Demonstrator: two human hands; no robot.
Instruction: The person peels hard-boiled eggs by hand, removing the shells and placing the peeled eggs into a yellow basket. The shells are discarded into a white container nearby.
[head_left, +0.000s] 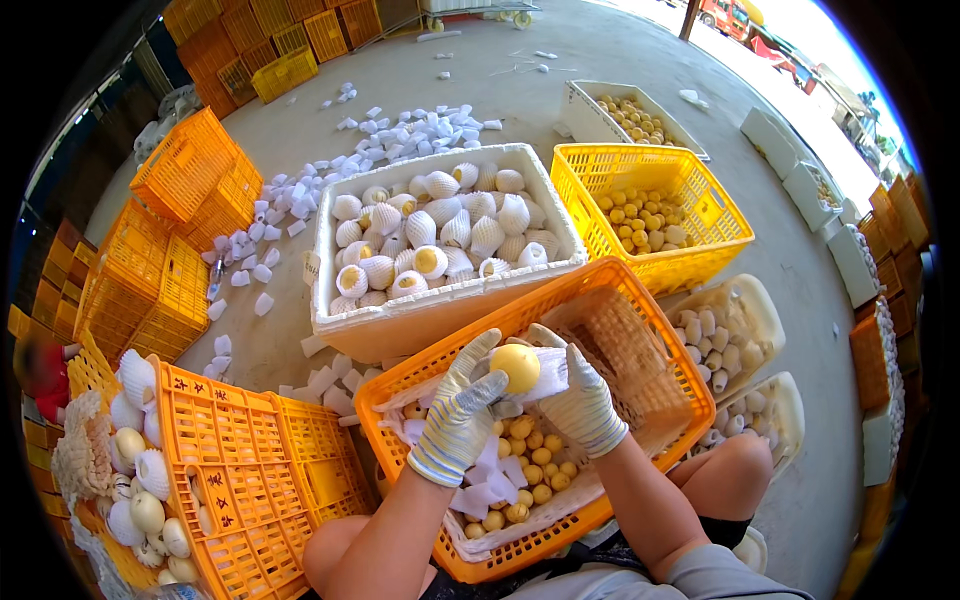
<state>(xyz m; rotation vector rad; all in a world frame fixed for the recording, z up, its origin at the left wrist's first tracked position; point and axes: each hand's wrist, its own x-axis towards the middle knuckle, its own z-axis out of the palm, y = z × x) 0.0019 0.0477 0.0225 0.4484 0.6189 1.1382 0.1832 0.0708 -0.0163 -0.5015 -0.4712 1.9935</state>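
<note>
My left hand (465, 409), in a striped knit work glove, grips a round yellow fruit (514, 368) between thumb and fingers. In the same kind of glove, my right hand (581, 397) holds a white foam net sleeve (550, 373) right beside the fruit. Both are above an orange plastic crate (652, 442) with a pale liner. Inside it lie many small yellow fruits (533, 457) and loose white foam pieces (487, 484). Beyond the crate stands a white foam box (450, 298) full of fruits in foam nets (422, 228).
A yellow crate (720, 255) of fruit stands at the upper right, with bins of wrapped fruit (720, 349) below it. Orange crates (247, 480) flank the left side. Foam sleeves (420, 135) litter the floor. A person in red (49, 375) is at the far left.
</note>
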